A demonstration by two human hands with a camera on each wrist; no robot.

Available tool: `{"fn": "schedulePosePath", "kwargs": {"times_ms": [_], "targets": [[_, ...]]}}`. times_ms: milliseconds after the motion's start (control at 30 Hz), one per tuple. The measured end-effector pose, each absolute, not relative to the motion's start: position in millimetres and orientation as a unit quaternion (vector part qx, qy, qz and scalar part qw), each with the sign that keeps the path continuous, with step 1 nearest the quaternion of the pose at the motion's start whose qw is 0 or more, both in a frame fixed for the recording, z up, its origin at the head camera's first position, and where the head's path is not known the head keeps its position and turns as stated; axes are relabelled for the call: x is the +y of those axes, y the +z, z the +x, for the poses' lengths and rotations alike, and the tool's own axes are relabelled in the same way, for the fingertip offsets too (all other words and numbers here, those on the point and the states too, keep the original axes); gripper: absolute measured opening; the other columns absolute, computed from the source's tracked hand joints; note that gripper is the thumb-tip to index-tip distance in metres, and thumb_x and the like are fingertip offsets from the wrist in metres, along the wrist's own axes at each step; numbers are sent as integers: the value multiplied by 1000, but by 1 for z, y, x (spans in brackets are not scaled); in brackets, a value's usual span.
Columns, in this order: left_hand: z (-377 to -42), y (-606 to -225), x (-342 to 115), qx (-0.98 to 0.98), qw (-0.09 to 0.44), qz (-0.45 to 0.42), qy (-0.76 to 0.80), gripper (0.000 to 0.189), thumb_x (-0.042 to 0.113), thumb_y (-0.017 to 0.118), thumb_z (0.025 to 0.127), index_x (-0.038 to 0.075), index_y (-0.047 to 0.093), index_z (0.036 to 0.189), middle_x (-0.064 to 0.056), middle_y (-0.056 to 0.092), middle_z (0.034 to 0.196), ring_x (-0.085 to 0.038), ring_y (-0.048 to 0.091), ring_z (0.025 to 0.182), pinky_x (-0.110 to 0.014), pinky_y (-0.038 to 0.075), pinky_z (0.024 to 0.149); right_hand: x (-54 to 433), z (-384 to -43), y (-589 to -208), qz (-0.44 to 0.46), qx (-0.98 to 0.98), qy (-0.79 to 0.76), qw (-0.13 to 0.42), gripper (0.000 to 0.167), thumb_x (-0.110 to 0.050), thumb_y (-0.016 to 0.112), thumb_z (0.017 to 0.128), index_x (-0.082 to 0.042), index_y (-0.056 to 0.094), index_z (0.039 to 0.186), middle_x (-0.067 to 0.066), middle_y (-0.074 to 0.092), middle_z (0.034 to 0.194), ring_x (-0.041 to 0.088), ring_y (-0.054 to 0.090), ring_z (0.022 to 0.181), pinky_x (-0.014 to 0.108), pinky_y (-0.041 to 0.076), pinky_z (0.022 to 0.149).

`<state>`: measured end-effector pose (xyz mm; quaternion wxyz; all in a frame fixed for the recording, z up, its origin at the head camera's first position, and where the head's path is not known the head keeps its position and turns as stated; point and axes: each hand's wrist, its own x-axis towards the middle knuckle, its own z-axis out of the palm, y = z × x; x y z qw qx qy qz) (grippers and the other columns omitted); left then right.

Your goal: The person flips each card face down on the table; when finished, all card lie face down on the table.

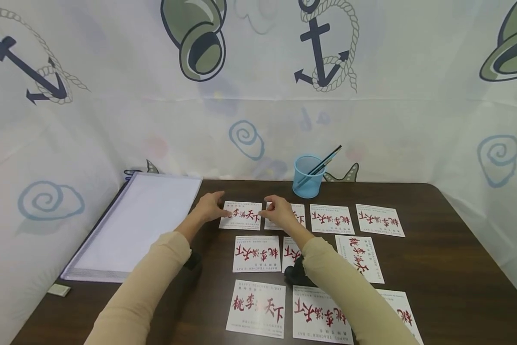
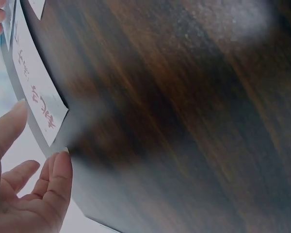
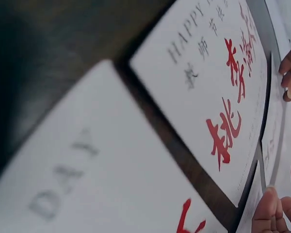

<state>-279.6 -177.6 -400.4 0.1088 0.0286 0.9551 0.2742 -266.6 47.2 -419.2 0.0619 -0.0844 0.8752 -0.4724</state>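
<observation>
A white card with red Chinese characters (image 1: pixel 243 215) lies flat at the left end of the back row, between the two hands. My left hand (image 1: pixel 207 207) is at its left edge, thumb and forefinger spread apart, thumb tip right at the card. In the left wrist view the left hand's fingers (image 2: pixel 58 179) bend loosely beside the card's corner (image 2: pixel 41 102). My right hand (image 1: pixel 281 213) reaches over the second card (image 1: pixel 299 211), partly hiding it, its thumb and forefinger near the first card's right edge. In the right wrist view, its fingertips (image 3: pixel 267 206) appear at the lower right.
More such cards lie in rows, including a sideways one (image 1: pixel 360 258) and a front-left one (image 1: pixel 256 309). A large white board (image 1: pixel 142 220) lies at the left. A blue cup (image 1: pixel 307 184) holding thin sticks stands at the back; a small pale block (image 1: pixel 58 290) sits at the left edge.
</observation>
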Motion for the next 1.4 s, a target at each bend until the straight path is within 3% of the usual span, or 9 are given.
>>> {"fn": "schedulePosePath", "kwargs": {"times_ms": [267,667,1100,1400], "targets": [[-282,-406,-178,955,114,28,273,77,19,75,81,0,34,143,-24,52,129,-39,47,121,-49,40,99,38,-274,-423,-76,890,-445,64,47,-11,71,83,0,55,125,10,59,86,17,50,70,26,41,61],[-282,-410,-180,963,100,23,247,64,17,76,79,3,48,135,-21,53,123,-35,50,114,-47,42,95,24,-278,-426,-74,921,-379,45,44,-12,74,80,-3,59,120,9,61,88,19,54,72,30,43,62],[-283,-411,-177,959,80,17,270,58,12,78,76,5,49,126,-17,54,113,-31,51,102,-45,43,88,23,-276,-420,-48,929,-363,54,42,-13,74,80,-2,55,116,13,59,97,26,56,85,38,45,75],[-281,-419,-173,946,52,10,321,57,5,78,74,5,46,122,-12,55,98,-23,52,84,-35,43,73,24,-270,-421,-53,919,-390,38,35,-8,73,81,-4,49,107,13,59,94,24,54,76,34,43,64]]}}
